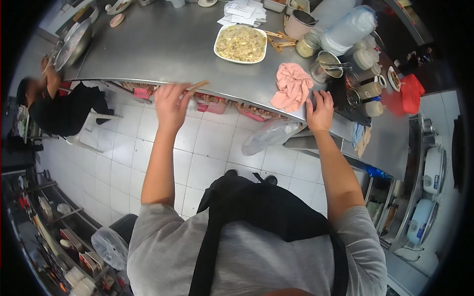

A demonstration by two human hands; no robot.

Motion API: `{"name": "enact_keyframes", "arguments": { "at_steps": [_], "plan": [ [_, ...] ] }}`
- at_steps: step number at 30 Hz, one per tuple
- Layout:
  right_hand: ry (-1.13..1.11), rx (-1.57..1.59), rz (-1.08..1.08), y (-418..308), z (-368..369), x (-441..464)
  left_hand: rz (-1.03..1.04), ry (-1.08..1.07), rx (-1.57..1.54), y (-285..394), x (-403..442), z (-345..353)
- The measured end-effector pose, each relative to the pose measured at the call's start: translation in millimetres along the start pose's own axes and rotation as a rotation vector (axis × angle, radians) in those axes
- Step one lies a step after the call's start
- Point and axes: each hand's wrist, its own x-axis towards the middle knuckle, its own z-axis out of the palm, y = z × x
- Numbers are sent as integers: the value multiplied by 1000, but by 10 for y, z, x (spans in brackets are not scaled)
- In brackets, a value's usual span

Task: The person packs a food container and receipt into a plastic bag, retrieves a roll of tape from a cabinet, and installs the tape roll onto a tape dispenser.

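Note:
My left hand (171,102) is over the front edge of the steel counter (148,54), with its thumb and fingers pinched on a slightly blurred wooden clothespin (199,85). Flat on the counter's edge lies my right hand (321,111), fingers apart and holding nothing. Just left of it is a crumpled pink cloth (292,86). Further back stands a white square dish (240,44) heaped with what looks like fried rice. More wooden clothespins (280,40) lie to the right of the dish, and paper slips (242,12) are stacked behind it.
A jar (308,45), a steel pot with utensils (326,66) and several bottles (371,89) crowd the right side. A clear plastic bag (269,137) hangs below the edge. At far left a seated person (59,111) is beside a large metal bowl (74,44).

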Motion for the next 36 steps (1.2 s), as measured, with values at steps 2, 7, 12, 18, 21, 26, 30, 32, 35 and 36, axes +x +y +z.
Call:
{"name": "enact_keyframes", "arguments": {
  "at_steps": [2, 7, 12, 18, 21, 26, 30, 32, 35, 36],
  "plan": [
    [2, 10, 3, 9, -3, 2, 107, -60, 37, 228, 401, 172],
    [32, 39, -4, 71, 32, 1, 204, -135, 244, 460, 843, 720],
    [20, 124, 24, 20, -113, -4, 70, -288, 347, 579, 863, 838],
    [45, 455, -357, 188, -390, -120, 163, -204, 6, 1302, 480, 984],
    [105, 629, -537, 311, -921, -126, 43, -225, -68, 1499, 301, 1388],
    [334, 749, -432, 1375, -1739, 422, -319, -50, -16, 1664, 205, 2062],
    [492, 436, -208, 2644, -1694, 1334, -506, 26, 171, 1823, 289, 2267],
    [465, 373, -140, 3389, -1258, 1778, -541, 11, 275, 1877, 328, 2300],
    [202, 121, -25, 4124, -634, 2390, -572, -37, 341, 1935, 382, 2327],
    [78, 36, -2, 4281, -419, 2557, -584, -59, 357, 1917, 384, 2331]
  ]
}}
